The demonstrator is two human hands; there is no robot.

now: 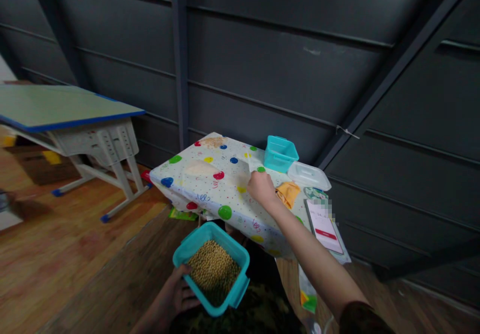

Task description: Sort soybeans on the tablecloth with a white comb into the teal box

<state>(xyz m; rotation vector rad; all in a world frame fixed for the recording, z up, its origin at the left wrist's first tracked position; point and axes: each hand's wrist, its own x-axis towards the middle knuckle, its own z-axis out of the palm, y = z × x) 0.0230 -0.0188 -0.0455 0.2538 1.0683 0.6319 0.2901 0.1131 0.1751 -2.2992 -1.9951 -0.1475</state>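
Observation:
My left hand point(180, 294) grips the near-left rim of a teal plastic container point(240, 281), thumb over the edge. Yellow soybeans point(215, 264) lie inside it, with a darker green patch toward the bottom corner. The container is held low, in front of the table's near edge. My right hand point(261, 186) is closed over the middle of the table; a pale, see-through shape shows around its far side, and what the fingers hold is not clear. To its right lies a crumpled orange cloth point(288, 194).
On the patterned tablecloth point(198, 194) stand a second teal container point(279, 156), a clear lid point(309, 175) and a phone-like tablet point(324, 226). A beige pile point(213, 142) and a pale patch point(202, 168) lie at left. A desk point(71, 106) stands further left; a dark wall point(262, 59) rises behind.

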